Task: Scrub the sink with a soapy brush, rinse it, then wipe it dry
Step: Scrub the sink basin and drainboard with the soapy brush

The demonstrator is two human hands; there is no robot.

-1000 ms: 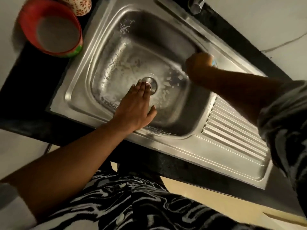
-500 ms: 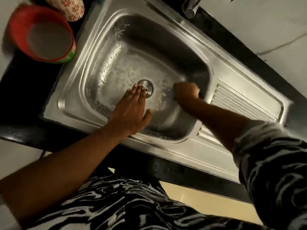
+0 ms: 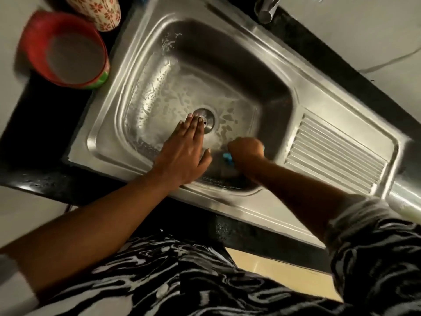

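Note:
The steel sink point(image 3: 141, 71) fills the middle of the view, its basin floor streaked with soap suds around the round drain point(image 3: 208, 120). My left hand point(image 3: 184, 151) lies flat with straight fingers on the basin floor, fingertips at the drain. My right hand point(image 3: 246, 148) is curled round a blue brush point(image 3: 227, 158), pressing it against the near part of the basin just right of my left thumb. Most of the brush is hidden under my fingers.
A ribbed draining board point(image 3: 335, 153) adjoins the basin on the right. A red bowl point(image 3: 63, 49) and a flower-patterned cup point(image 3: 100, 12) stand on the black counter point(image 3: 34, 133) at the left. The tap spout point(image 3: 265, 8) hangs over the far rim.
My right hand has swept the brush from the far right wall of the basin down to its near side, close to my left hand. My left hand has stayed flat by the drain.

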